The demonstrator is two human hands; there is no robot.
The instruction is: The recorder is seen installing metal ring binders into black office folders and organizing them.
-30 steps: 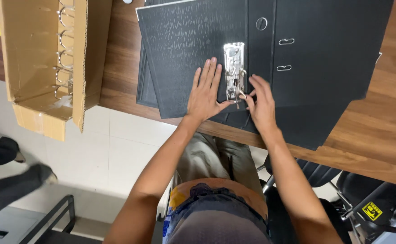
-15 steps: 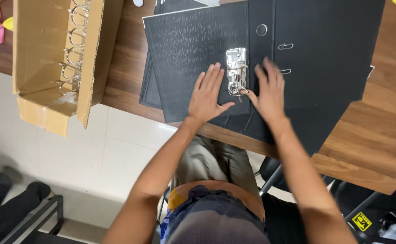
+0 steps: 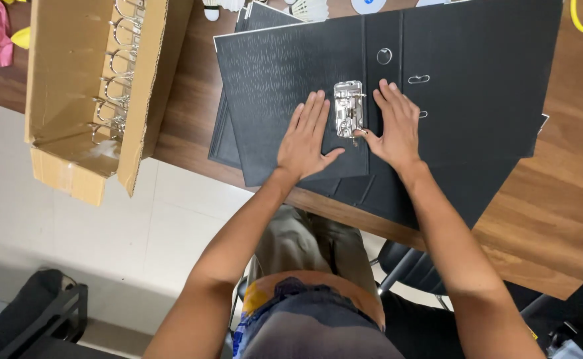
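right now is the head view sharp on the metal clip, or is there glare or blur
Head view: the metal lever clip is sharp with only small bright glints; the left hand and right hand show no motion blur; soft even light, faint shadows on the black binder cover.

1 head camera looks steeply down, fairly near the wooden table.

An office workroom: black binders on a wooden desk, swivel chair.
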